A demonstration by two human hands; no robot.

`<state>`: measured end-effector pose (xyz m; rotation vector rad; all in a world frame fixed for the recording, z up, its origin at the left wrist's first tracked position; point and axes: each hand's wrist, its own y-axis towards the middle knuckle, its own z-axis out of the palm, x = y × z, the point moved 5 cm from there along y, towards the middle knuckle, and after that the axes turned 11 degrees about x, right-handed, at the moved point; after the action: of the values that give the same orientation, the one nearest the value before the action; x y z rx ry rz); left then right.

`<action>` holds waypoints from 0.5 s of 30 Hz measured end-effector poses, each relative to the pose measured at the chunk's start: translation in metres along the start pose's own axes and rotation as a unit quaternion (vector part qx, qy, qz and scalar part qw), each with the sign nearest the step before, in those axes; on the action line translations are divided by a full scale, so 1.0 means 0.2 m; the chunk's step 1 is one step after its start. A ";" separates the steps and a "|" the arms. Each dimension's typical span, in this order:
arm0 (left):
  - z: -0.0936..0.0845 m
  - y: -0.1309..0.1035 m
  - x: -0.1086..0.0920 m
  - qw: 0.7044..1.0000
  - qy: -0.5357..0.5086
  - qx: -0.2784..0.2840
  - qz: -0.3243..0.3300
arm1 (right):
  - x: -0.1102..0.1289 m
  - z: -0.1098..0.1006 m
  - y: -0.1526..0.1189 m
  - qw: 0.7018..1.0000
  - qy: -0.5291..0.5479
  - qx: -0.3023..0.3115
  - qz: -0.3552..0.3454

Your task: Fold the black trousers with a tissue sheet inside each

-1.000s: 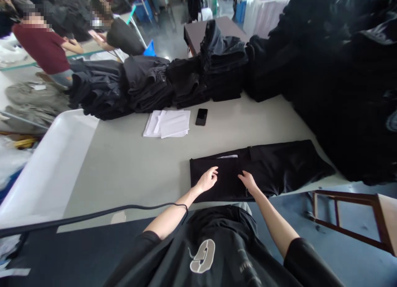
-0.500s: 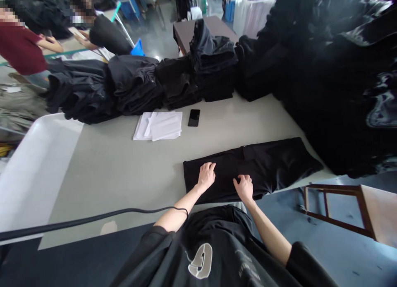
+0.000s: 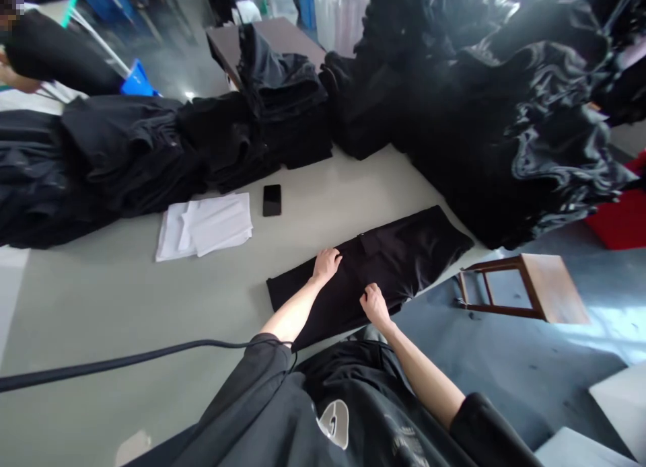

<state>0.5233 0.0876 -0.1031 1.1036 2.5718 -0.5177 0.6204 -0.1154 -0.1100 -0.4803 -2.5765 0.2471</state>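
A folded pair of black trousers (image 3: 393, 252) lies slantwise along the front edge of the table, a pocket flap showing near its far edge. My left hand (image 3: 327, 264) is at the far edge of the cloth, fingers curled onto it. Closer to my body, my right hand (image 3: 375, 304) rests on the trousers with its fingers bent into the fabric. Both hands look closed on the cloth, though their fingertips are partly hidden.
White papers (image 3: 212, 225) and a black phone (image 3: 272, 200) lie on the grey table (image 3: 202, 305). Stacks of folded dark garments (image 3: 131, 151) line its far side. A big black garment heap (image 3: 454, 130) rises at right. A wooden stool (image 3: 545, 289) stands beyond the edge.
The view has swung to the right. My left hand has shifted toward the far edge of the trousers; my right hand has moved slightly along the cloth. The trousers stay folded.
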 end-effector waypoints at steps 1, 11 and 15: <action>0.01 0.01 0.00 1.000 0.023 -0.005 -0.009 | 0.00 0.00 -0.01 1.000 -0.005 -0.003 0.000; 0.07 -0.22 -0.17 0.996 0.051 -0.072 0.020 | 0.04 0.01 -0.03 0.987 -0.135 0.058 0.068; 0.25 -0.46 -0.29 0.997 0.059 -0.020 0.041 | 0.03 0.03 -0.03 0.986 -0.134 0.091 0.029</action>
<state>0.4995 -0.0288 -0.1054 1.2541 2.6116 -0.3918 0.6103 -0.1193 -0.1111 -0.4827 -2.7663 0.5998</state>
